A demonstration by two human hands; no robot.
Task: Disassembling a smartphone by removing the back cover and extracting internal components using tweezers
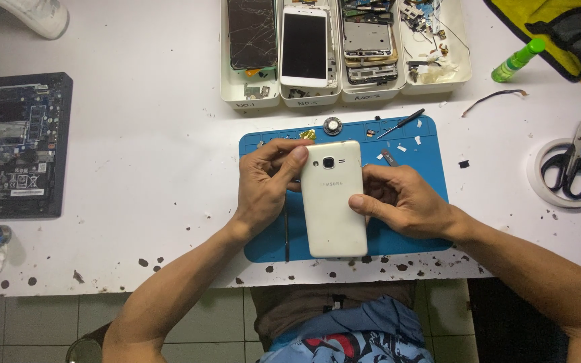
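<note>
**A:** Where are you with it? Your left hand grips the white phone at its top left corner, thumb laid over the edge beside the camera lens. Your right hand pinches the right edge at mid-length. The phone lies back-up over the blue work mat, between your two hands.

**B:** So you look to be working at the back cover, right at the corner seam?

**A:** That's my reading. The cover sits flush as far as I can tell, so the next move would call for a nail in the seam under your left thumb, and a steady hold from the right.

**B:** What's beyond your hands?

**A:** Past your fingertips, four white trays stand in a row, each with a small handwritten label on its near wall. They hold a cracked phone, a white-faced phone, an opened chassis and loose parts.

**B:** And off to the sides?

**A:** Beyond your right hand, a small screwdriver, a green bottle, and scissors on a tape roll. Well out from your left, a dark open laptop base bearing white stickers.
</note>
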